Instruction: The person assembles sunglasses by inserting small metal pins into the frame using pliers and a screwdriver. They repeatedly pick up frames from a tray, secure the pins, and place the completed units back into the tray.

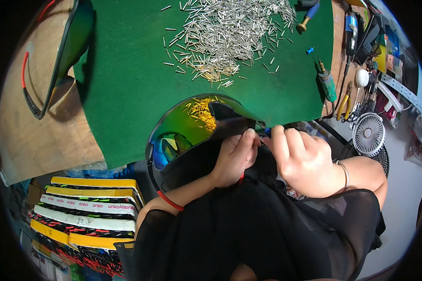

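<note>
Bright overall; right hand (305, 161) nearly washed out, black garment (206, 229) dark. Mirrored glasses (75, 40) at left shadow the green mat (126, 93). Strong fisheye bend, black corners.

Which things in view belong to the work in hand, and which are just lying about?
Likely in the work:
sunglasses, held in the left hand
right hand, close beside them
metal pins, probably

Apparently lying about:
second pair of sunglasses
yellow-handled pliers
green-handled tool
white fan
</note>
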Tool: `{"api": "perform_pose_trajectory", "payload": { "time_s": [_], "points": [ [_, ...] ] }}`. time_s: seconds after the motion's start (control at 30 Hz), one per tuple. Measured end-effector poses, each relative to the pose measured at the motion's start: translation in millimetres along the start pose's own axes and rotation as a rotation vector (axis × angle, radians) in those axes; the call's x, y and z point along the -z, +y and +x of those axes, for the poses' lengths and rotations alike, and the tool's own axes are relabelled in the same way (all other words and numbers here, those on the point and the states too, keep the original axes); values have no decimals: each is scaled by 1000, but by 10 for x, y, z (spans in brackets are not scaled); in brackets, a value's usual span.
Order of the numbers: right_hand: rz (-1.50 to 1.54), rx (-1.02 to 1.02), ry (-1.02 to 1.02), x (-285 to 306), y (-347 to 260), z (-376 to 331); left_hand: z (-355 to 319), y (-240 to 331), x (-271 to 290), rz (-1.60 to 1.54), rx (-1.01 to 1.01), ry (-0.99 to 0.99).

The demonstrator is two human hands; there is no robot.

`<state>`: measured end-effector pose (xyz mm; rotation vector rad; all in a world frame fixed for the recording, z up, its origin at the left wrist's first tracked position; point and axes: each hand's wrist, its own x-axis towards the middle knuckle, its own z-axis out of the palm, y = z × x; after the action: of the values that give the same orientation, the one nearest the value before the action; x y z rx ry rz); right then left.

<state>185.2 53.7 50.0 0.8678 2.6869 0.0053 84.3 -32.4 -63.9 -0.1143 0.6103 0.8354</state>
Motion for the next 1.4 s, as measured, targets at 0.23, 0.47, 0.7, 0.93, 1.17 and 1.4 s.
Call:
{"api": "perform_pose_trajectory", "payload": {
  "time_s": [0.23, 0.47, 0.7, 0.93, 1.17, 1.4],
  "points": [
    [109, -53, 22, -16, 50, -43, -21, 136, -117, 24, 35, 51],
    [281, -116, 75, 277, 469, -83, -196, 247, -203, 95, -3, 104],
    [386, -198, 635, -608, 912, 550, -259, 490, -326, 300, -215, 159],
    [884, 21, 565, -65, 570, 296, -291, 690, -386, 535, -356, 252],
    [1201, -98, 383, -91, 461, 522, -477, 858, -401, 876, -422, 253],
    [1264, 314, -631, 207, 239, 1020, -721, 1246, -164, 664, -971, 383]
  ]
}}
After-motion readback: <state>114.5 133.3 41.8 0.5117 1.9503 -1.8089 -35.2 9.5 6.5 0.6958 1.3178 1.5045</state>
